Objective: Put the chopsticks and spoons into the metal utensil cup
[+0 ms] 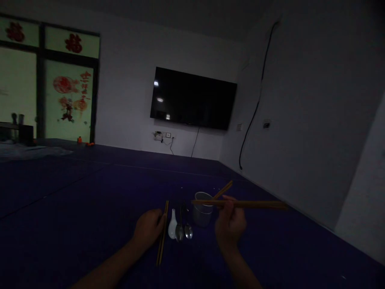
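Observation:
My right hand (231, 224) is closed around chopsticks (255, 204), held level across the front of the cup's rim and blurred, so their number is unclear. Behind that hand more chopsticks (224, 189) slant up from a pale cup (202, 216); whether they stand in it is partly hidden. With its fingers curled, my left hand (149, 225) grips the side of a pair of chopsticks (161, 245) on the purple surface. Just right of this pair lie a white ceramic spoon (172, 226) and two metal spoons, one longer (179, 233) and one beside it (188, 231).
The purple surface (90, 200) stretches back to the wall, with thin seams across it. A dark television (192, 98) hangs on the far wall above sockets and cables. Clear plastic sheeting (30, 151) lies at the far left, with small orange items (89, 144) near the door.

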A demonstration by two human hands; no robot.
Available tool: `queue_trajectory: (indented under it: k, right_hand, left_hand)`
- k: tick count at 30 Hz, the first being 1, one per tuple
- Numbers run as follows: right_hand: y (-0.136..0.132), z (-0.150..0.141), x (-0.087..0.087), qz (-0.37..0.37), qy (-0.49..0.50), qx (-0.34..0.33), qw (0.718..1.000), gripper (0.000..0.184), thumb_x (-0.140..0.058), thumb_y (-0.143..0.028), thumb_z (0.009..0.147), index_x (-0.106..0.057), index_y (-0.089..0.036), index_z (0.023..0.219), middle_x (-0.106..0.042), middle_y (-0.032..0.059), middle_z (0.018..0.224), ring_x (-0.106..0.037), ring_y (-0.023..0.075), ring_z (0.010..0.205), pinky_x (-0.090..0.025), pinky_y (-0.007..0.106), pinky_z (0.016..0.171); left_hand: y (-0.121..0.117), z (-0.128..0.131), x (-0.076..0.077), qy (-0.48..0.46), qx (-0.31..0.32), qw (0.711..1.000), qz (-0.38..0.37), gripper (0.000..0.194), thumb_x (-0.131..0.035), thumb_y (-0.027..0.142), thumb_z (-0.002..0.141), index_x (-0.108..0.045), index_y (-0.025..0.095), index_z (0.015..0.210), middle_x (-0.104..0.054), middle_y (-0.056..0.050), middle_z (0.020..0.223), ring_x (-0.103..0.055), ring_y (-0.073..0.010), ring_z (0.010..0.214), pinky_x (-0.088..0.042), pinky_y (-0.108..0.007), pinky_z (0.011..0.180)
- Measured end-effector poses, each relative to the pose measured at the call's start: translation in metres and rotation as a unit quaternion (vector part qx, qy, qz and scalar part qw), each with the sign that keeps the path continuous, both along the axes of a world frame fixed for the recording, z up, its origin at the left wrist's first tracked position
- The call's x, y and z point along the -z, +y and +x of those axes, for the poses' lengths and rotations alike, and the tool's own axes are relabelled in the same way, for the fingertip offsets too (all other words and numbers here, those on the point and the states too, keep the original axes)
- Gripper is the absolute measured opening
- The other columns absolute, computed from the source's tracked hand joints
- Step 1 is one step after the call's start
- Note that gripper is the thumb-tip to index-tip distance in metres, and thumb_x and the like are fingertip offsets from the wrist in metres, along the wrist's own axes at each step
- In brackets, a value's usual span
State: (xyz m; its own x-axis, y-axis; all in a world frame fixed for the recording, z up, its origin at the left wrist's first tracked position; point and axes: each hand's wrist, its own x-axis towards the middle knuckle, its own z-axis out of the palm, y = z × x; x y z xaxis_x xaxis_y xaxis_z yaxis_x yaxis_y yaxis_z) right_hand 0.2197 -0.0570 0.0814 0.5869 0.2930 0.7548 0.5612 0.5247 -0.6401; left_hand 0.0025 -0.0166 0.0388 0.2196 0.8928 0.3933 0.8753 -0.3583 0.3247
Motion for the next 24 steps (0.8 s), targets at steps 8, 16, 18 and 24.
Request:
queue_trajectory:
  k: [8,16,18,24]
  right_hand:
    - [0.022,0.018,0.005,-0.048,-0.104,0.068,0.991,0.059,-0.03,-0.061,0.09,-0.064,-0.012,0.094,-0.069,0.0137,0.083,-0.065,0.025,0.076,-0.045,0.032,0.066]
    - [0.032,0.015,0.016,-0.108,-0.151,0.035,0.982,0.061,-0.028,-0.062,0.09,-0.064,-0.014,0.088,-0.069,0.0132,0.077,-0.064,0.0239,0.07,-0.042,0.031,0.062]
    - [0.033,0.015,0.017,-0.125,-0.149,0.022,0.981,0.06,-0.028,-0.063,0.09,-0.063,-0.014,0.087,-0.068,0.0126,0.076,-0.063,0.0231,0.068,-0.041,0.03,0.061]
    - [0.035,0.018,0.017,-0.179,-0.156,0.031,0.971,0.061,-0.027,-0.064,0.09,-0.063,-0.017,0.076,-0.066,0.0093,0.067,-0.06,0.0208,0.06,-0.036,0.028,0.055]
  left_hand:
    - [0.005,-0.002,0.01,0.059,-0.036,0.995,-0.076,0.032,-0.036,0.034,0.091,-0.062,0.018,0.079,-0.068,-0.005,0.08,-0.064,-0.0176,0.075,-0.039,-0.026,0.063]
    - [0.003,-0.001,0.008,0.073,-0.021,0.995,-0.066,0.03,-0.038,0.031,0.09,-0.063,0.018,0.079,-0.069,-0.006,0.083,-0.064,-0.0182,0.078,-0.041,-0.026,0.065]
    - [0.002,-0.001,0.007,0.073,-0.017,0.995,-0.062,0.031,-0.037,0.031,0.09,-0.063,0.018,0.08,-0.069,-0.007,0.083,-0.064,-0.0185,0.078,-0.041,-0.026,0.065]
    - [0.001,0.0,0.006,0.077,-0.019,0.994,-0.071,0.031,-0.038,0.032,0.09,-0.064,0.018,0.08,-0.069,-0.007,0.082,-0.064,-0.0198,0.078,-0.041,-0.027,0.066]
